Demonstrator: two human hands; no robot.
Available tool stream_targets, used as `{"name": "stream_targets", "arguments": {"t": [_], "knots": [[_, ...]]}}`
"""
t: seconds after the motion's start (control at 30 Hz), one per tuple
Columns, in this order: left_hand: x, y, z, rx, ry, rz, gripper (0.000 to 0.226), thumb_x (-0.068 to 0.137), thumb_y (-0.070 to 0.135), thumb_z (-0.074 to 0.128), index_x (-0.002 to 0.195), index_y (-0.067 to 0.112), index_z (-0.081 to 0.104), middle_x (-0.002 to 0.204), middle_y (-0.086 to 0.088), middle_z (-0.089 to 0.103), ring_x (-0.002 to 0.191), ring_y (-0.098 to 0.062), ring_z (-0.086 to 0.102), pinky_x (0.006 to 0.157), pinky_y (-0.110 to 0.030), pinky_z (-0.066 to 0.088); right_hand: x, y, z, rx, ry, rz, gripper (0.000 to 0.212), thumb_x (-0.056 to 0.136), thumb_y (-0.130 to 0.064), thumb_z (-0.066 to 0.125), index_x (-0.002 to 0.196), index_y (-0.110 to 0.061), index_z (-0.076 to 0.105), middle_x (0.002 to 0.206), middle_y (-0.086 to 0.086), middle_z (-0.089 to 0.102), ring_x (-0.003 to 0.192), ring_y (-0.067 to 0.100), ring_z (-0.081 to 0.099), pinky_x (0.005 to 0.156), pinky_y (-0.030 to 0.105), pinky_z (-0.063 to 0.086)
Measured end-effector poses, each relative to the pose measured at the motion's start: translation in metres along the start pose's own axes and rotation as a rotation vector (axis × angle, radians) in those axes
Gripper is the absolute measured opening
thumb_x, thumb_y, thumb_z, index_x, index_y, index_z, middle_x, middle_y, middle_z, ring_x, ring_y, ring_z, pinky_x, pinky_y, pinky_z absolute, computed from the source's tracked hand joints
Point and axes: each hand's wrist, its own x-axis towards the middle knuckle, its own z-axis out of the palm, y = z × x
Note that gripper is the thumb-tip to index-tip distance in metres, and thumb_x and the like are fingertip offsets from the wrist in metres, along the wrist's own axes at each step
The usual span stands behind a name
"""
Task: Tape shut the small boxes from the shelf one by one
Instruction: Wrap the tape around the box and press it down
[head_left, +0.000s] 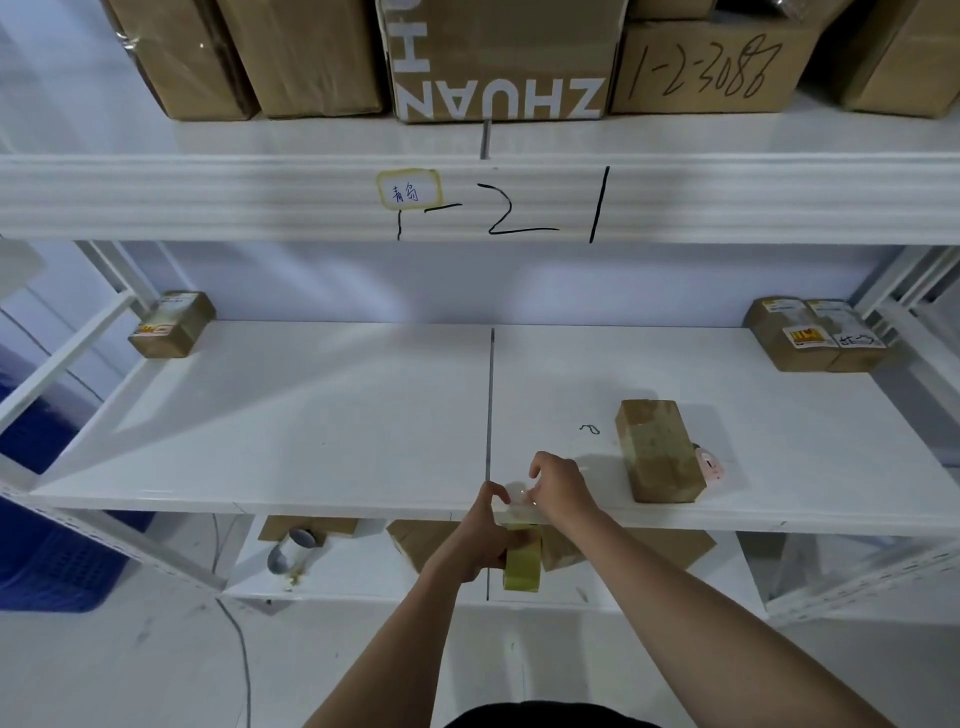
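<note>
My left hand (480, 540) grips a roll of clear yellowish packing tape (522, 566) just in front of the white shelf's (311, 415) front edge. My right hand (558, 488) pinches the loose end of the tape (514, 493) pulled up from the roll. A small brown cardboard box (657, 452) stands on the shelf to the right of my hands, untouched. A single small box (174, 325) sits at the shelf's back left. Two more small boxes (818, 335) with labels sit together at the back right.
A pink object (710, 464) peeks out behind the near box. Large cartons (498, 62) fill the shelf above. The lower shelf holds flat cardboard (670, 545) and a grey roll (293, 551). A blue crate (57, 561) stands on the floor at the left.
</note>
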Motion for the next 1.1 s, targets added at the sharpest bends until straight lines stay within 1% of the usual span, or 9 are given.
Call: {"name": "stream_targets", "arguments": {"t": [0.1, 0.33, 0.43, 0.57, 0.63, 0.8, 0.97, 1.03, 1.1], "knots": [[0.002, 0.000, 0.000, 0.001, -0.015, -0.011, 0.049, 0.084, 0.014, 0.077, 0.112, 0.026, 0.039, 0.105, -0.019, 0.066, 0.070, -0.020, 0.072, 0.066, -0.040, 0.062, 0.004, -0.003, 0.000, -0.066, -0.013, 0.015, 0.017, 0.090, -0.010, 0.068, 0.105, -0.012, 0.059, 0.100, 0.002, 0.056, 0.087, 0.018, 0.057, 0.073, 0.025, 0.049], [0.006, -0.002, -0.001, -0.008, -0.026, -0.050, 0.047, 0.085, 0.011, 0.077, 0.113, 0.026, 0.043, 0.107, -0.020, 0.067, 0.071, -0.022, 0.072, 0.067, -0.040, 0.062, 0.011, -0.006, -0.002, -0.156, -0.032, 0.037, 0.017, 0.088, -0.009, 0.070, 0.101, -0.007, 0.061, 0.101, 0.007, 0.065, 0.084, 0.018, 0.055, 0.069, 0.023, 0.042], [0.007, -0.002, -0.001, -0.004, -0.026, -0.059, 0.047, 0.086, 0.010, 0.076, 0.114, 0.027, 0.042, 0.110, -0.022, 0.066, 0.072, -0.024, 0.071, 0.072, -0.044, 0.063, 0.011, -0.008, -0.004, -0.189, -0.036, 0.042, 0.015, 0.086, -0.009, 0.071, 0.092, -0.010, 0.058, 0.094, 0.006, 0.062, 0.080, 0.018, 0.053, 0.066, 0.024, 0.040], [0.007, -0.001, 0.001, 0.017, -0.021, -0.061, 0.047, 0.086, 0.011, 0.075, 0.113, 0.028, 0.041, 0.113, -0.022, 0.065, 0.077, -0.025, 0.070, 0.075, -0.047, 0.063, 0.011, -0.010, -0.005, -0.224, -0.011, 0.060, 0.034, 0.085, -0.008, 0.071, 0.072, -0.015, 0.041, 0.080, 0.003, 0.053, 0.078, 0.019, 0.053, 0.065, 0.025, 0.040], [0.006, -0.001, 0.002, 0.027, -0.016, -0.056, 0.047, 0.085, 0.012, 0.076, 0.112, 0.028, 0.041, 0.113, -0.021, 0.064, 0.079, -0.026, 0.071, 0.073, -0.045, 0.063, 0.011, -0.009, -0.004, -0.230, 0.000, 0.067, 0.040, 0.085, -0.007, 0.072, 0.069, -0.017, 0.037, 0.078, 0.000, 0.049, 0.079, 0.019, 0.052, 0.065, 0.026, 0.040], [0.006, -0.001, 0.002, 0.061, -0.009, -0.053, 0.048, 0.084, 0.013, 0.077, 0.109, 0.030, 0.040, 0.114, -0.020, 0.061, 0.079, -0.024, 0.070, 0.073, -0.044, 0.063, 0.012, -0.002, -0.011, -0.249, -0.028, 0.081, 0.037, 0.083, -0.025, 0.082, 0.086, -0.015, 0.047, 0.098, 0.005, 0.061, 0.082, 0.019, 0.051, 0.067, 0.026, 0.040], [0.005, 0.002, 0.001, 0.139, 0.006, -0.042, 0.051, 0.082, 0.017, 0.080, 0.110, 0.030, 0.040, 0.117, -0.018, 0.058, 0.085, -0.026, 0.068, 0.072, -0.041, 0.063, 0.015, 0.003, -0.015, -0.175, -0.072, 0.135, 0.049, 0.076, -0.035, 0.087, 0.072, -0.016, 0.042, 0.073, -0.003, 0.049, 0.077, 0.018, 0.053, 0.064, 0.026, 0.040], [0.004, 0.002, 0.002, 0.174, 0.009, -0.041, 0.051, 0.082, 0.018, 0.080, 0.109, 0.031, 0.038, 0.116, -0.018, 0.059, 0.085, -0.026, 0.067, 0.075, -0.041, 0.063, 0.015, 0.004, -0.013, -0.156, -0.070, 0.147, 0.048, 0.077, -0.034, 0.086, 0.070, -0.017, 0.042, 0.071, -0.003, 0.049, 0.076, 0.018, 0.053, 0.063, 0.026, 0.040], [0.004, 0.003, 0.002, 0.191, 0.010, -0.034, 0.052, 0.083, 0.017, 0.079, 0.110, 0.031, 0.037, 0.117, -0.017, 0.058, 0.085, -0.024, 0.066, 0.077, -0.042, 0.063, 0.016, 0.005, -0.014, -0.141, -0.071, 0.159, 0.044, 0.078, -0.031, 0.086, 0.072, -0.015, 0.045, 0.077, -0.001, 0.055, 0.078, 0.019, 0.056, 0.064, 0.026, 0.041]]}}
